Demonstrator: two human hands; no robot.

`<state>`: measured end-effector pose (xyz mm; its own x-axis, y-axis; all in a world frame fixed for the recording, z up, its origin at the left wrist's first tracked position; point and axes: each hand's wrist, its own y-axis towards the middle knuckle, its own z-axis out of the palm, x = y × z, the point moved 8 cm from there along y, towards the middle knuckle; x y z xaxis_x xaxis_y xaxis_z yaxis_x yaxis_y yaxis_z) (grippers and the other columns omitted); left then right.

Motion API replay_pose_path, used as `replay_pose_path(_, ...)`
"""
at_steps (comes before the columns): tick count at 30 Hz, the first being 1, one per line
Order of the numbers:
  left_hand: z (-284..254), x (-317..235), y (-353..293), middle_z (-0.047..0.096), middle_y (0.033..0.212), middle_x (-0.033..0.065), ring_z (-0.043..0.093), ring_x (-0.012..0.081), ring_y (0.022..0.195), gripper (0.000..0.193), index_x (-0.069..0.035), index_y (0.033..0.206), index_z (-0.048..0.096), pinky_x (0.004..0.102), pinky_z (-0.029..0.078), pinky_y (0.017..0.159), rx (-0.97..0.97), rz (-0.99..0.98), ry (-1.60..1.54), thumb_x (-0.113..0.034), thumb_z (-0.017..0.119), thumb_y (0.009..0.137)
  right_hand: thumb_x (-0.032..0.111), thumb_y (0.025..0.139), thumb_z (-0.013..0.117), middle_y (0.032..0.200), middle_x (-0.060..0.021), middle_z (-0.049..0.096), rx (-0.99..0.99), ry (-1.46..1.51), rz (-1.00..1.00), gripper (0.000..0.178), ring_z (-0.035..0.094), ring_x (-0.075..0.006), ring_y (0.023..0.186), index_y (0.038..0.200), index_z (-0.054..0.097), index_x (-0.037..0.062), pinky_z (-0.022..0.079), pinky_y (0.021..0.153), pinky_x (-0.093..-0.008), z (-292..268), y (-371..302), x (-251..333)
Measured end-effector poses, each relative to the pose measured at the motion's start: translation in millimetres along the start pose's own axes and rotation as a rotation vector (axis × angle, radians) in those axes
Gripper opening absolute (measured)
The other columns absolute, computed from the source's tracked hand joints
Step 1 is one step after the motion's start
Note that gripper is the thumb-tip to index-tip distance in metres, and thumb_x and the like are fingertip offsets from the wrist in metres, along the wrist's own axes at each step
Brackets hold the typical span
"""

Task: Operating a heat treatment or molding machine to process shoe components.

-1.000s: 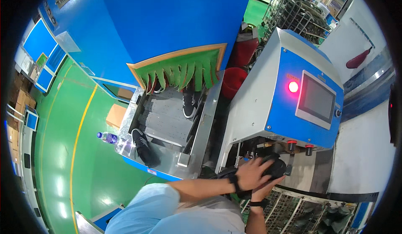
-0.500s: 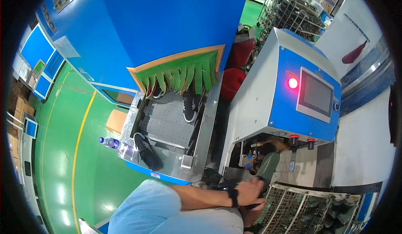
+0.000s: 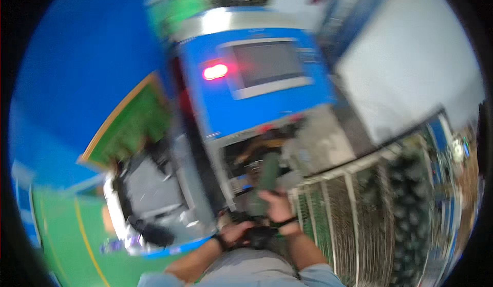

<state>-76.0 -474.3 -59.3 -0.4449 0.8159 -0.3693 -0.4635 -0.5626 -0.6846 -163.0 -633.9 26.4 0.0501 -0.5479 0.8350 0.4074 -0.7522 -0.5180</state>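
Motion blur smears this moment. My left hand (image 3: 236, 231) is low in the middle, its fingers curled against a dark item (image 3: 261, 237) whose kind I cannot make out. Just right of it, my right hand (image 3: 278, 206) is closed around the near end of a dark green, shoe-last-like form (image 3: 269, 171). That form slants up into the opening beneath a blue and white machine (image 3: 262, 102). Both wrists wear dark bands. At left, a black shoe (image 3: 154, 232) lies on the near end of a conveyor (image 3: 154, 187).
The machine's front carries a grey screen (image 3: 267, 62) and a lit red lamp (image 3: 215, 71). A large blue cabinet (image 3: 87, 76) with a green strip curtain (image 3: 131, 125) stands left. To the right is a wire rack (image 3: 354, 215) holding dark items. A purple-labelled bottle (image 3: 112, 246) is beside the conveyor.
My view has swung right, so the machine now sits mid-picture and the conveyor further left. My hands, overlapping before, are now apart, the right one on the green form.
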Motion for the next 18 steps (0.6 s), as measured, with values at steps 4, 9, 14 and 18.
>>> replay_pose_path(4,-32,-54,-34,0.067,0.117,0.0113,0.065,0.0256,0.104,0.046,-0.006,0.129,0.06,0.0387,0.055,0.088,-0.283,0.338,0.421,-0.03,0.064,0.09,0.021,0.087,0.076,0.137,-0.0085,0.058,-0.142,0.27,-0.303,0.075,0.054,-0.0164,0.12,0.152,0.041,0.0059,0.043,0.104,-0.0335,-34,-14,12)
replay_pose_path(9,-19,-64,-14,0.068,0.109,0.0121,0.057,0.0228,0.092,0.07,0.003,0.128,0.062,0.0383,0.049,0.084,-0.261,0.233,0.223,-0.055,0.069,0.089,0.029,0.092,0.073,0.141,-0.006,0.055,-0.292,-0.065,-0.414,0.075,0.052,-0.0155,0.122,0.155,0.038,0.0092,0.038,0.107,-0.0308,-151,-163,77)
replay_pose_path(14,86,-80,-7,0.063,0.129,0.0147,0.056,0.0244,0.107,0.066,0.004,0.135,0.057,0.04,0.048,0.092,-0.436,0.195,0.806,-0.049,0.062,0.097,0.007,0.09,0.072,0.142,-0.0066,0.054,-0.851,0.3,-0.813,0.074,0.055,-0.017,0.122,0.154,0.035,0.0033,0.044,0.105,-0.0337,-267,-382,86)
replay_pose_path(18,135,-90,48,0.067,0.122,0.0101,0.061,0.0187,0.105,0.054,0.002,0.131,0.061,0.0378,0.05,0.09,-0.068,0.267,0.869,-0.038,0.068,0.095,0.021,0.096,0.062,0.132,-0.0204,0.059,-0.835,0.655,-1.22,0.062,0.067,-0.0258,0.105,0.15,0.038,0.0015,0.059,0.072,-0.0338,-293,-499,103)
